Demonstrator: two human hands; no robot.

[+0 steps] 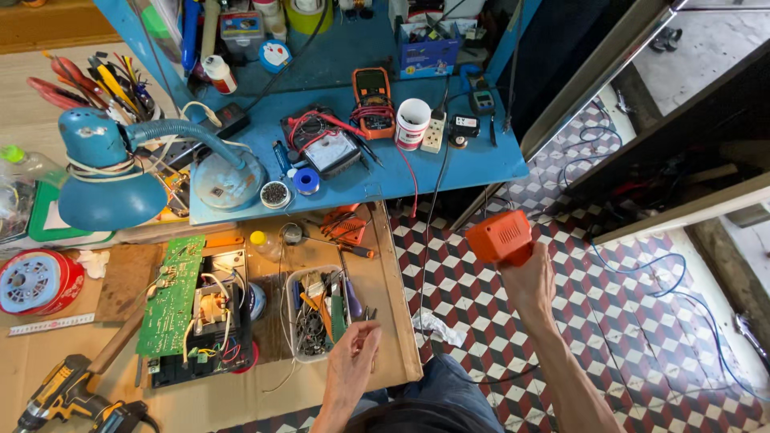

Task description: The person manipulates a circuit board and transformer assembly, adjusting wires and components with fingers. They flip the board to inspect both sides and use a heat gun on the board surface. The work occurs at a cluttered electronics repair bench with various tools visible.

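My right hand (525, 281) is raised over the tiled floor, closed around an orange power tool (500, 236) whose black cord (425, 265) trails down past the bench edge. My left hand (353, 362) hovers low at the front of the wooden bench, fingers pinched on something thin that I cannot make out. It sits just below a clear plastic tray (319, 313) of small tools and parts. Left of the tray lies a green circuit board (171, 293) on an opened device with coloured wires.
A blue desk lamp (112, 172) hangs over the bench's left. The blue shelf (449, 164) behind carries multimeters, a white cup (412, 123), a power strip and solder. A yellow drill (68, 397) lies at front left. Blue cable loops across the patterned floor (642, 321).
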